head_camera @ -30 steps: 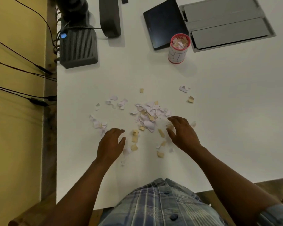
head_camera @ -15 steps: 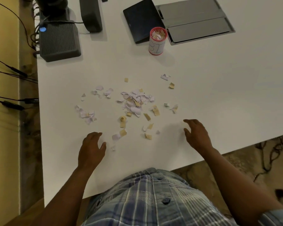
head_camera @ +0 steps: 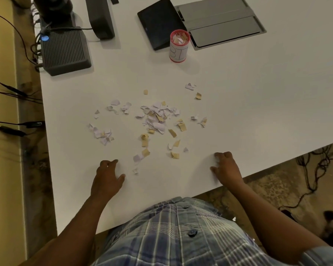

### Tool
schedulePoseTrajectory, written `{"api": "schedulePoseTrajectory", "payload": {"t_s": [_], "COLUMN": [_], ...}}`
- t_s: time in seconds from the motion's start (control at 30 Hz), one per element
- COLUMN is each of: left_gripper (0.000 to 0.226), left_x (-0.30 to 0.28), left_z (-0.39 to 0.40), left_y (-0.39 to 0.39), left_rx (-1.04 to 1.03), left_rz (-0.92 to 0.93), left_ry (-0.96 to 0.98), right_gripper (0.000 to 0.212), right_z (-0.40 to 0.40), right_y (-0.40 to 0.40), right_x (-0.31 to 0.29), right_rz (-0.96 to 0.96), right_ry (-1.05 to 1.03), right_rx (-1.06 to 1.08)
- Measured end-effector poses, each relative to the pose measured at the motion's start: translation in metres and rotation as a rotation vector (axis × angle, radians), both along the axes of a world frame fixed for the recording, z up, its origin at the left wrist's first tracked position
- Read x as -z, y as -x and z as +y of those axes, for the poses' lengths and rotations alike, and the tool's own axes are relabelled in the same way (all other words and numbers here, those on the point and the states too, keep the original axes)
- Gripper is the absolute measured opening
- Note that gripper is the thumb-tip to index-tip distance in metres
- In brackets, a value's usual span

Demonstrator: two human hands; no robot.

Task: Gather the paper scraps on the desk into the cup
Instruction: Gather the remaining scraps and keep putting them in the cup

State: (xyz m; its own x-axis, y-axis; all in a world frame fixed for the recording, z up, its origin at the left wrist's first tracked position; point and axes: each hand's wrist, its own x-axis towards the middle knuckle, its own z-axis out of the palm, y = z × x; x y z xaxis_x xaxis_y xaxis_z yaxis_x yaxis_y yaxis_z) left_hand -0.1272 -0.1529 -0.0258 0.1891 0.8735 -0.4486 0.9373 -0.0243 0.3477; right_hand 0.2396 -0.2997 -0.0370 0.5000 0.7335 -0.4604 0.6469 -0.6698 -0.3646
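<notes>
Torn paper scraps (head_camera: pixel 158 120) on a smooth white desk (head_camera: pixel 238 104)

Left hand (head_camera: pixel 106 179) and right hand (head_camera: pixel 226 167) rest near the edge, fingers loosely curled, holding nothing — the cylindrical red-rimmed cup (head_camera: pixel 178 47) stands well beyond, part-filled.

Person in a short-sleeved blue, white and grey plaid shirt (head_camera: pixel 173 237) with dark buttons (head_camera: pixel 192 232) between two bare forearms.

A white desk (head_camera: pixel 238 112) is standing beside a yellow wall (head_camera: pixel 0 169), cables (head_camera: pixel 315 169) trailing across the mottled floor (head_camera: pixel 277 189) beneath it.
</notes>
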Motion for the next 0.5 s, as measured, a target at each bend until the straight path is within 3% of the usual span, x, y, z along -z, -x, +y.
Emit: {"api": "schedulePoseTrajectory", "payload": {"t_s": [0.17,0.4,0.5], "left_gripper": [0.067,0.077,0.073], "left_x": [0.0,0.003,0.005], "left_z": [-0.004,-0.01,-0.011], "left_y": [-0.009,-0.03,-0.037], "left_rx": [0.043,0.093,0.146], "left_rz": [-0.022,-0.072,-0.084], "left_ry": [0.038,0.055,0.008], "right_gripper": [0.055,0.081,0.073], "right_z": [0.041,0.099,0.112], "right_y": [0.033,0.076,0.083], "right_x": [-0.002,-0.007,-0.004], "right_rz": [0.024,0.081,0.058], "right_ry": [-0.08,-0.078,-0.064], "right_rx": [-0.104,-0.304,-0.415]}}
